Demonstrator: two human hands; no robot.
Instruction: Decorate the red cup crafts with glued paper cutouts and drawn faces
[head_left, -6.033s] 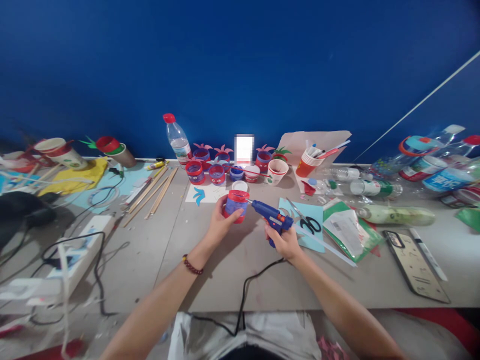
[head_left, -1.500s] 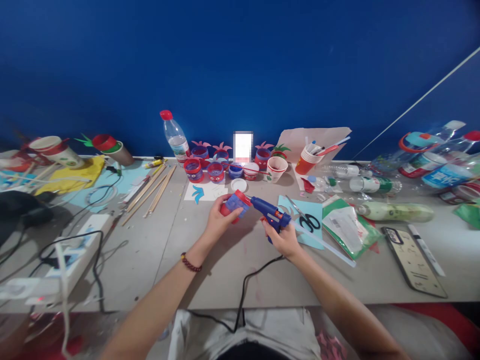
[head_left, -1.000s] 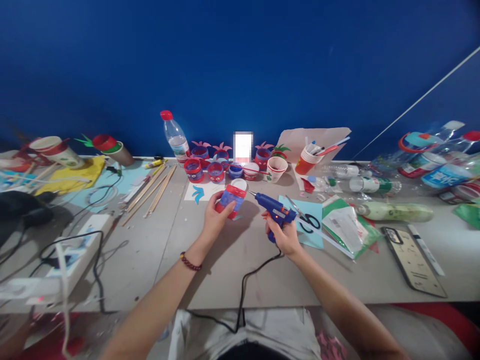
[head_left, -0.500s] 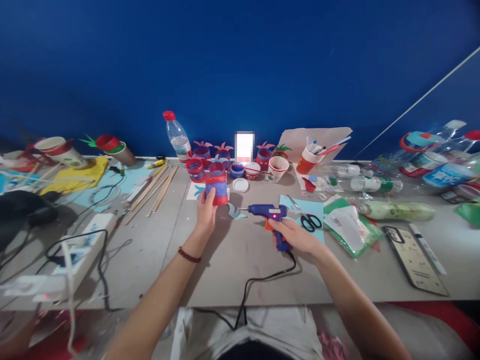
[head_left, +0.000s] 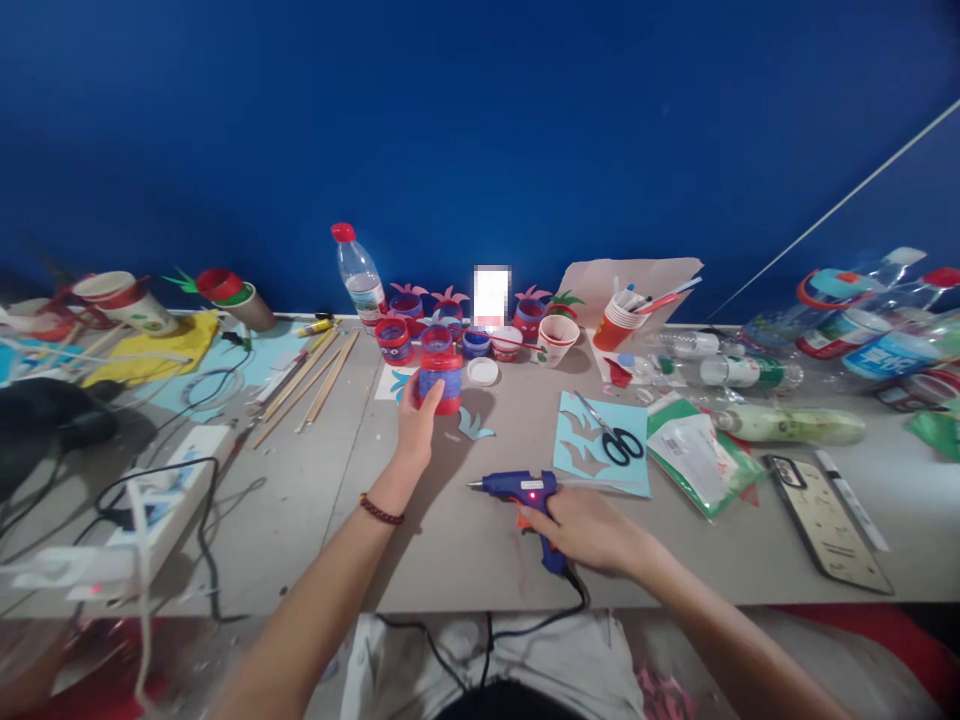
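My left hand (head_left: 421, 415) is wrapped round a small red and blue painted plastic cup (head_left: 442, 372), held upright above the table. In my right hand (head_left: 581, 525) is a blue hot glue gun (head_left: 517, 487), gripped by its handle with the nozzle pointing left and a red light glowing on its side. A light blue paper leaf cutout (head_left: 475, 425) lies on the table just right of the painted cup. Black-handled scissors (head_left: 621, 445) rest on a light blue paper sheet (head_left: 566, 435) with shapes cut out of it, beyond my right hand.
Painted cups with paper leaves (head_left: 530, 315), a paint-stained paper cup (head_left: 557, 340) and a red-capped bottle (head_left: 360, 280) stand along the back. Wooden sticks (head_left: 327, 382) and a power strip (head_left: 176, 500) lie left. Right are a phone (head_left: 825, 520) and several plastic bottles (head_left: 750, 372).
The glue gun in my right hand has moved toward me, away from the leaf cutout and uncovering the cut blue sheet. My left hand's hold on the painted cup has shifted slightly.
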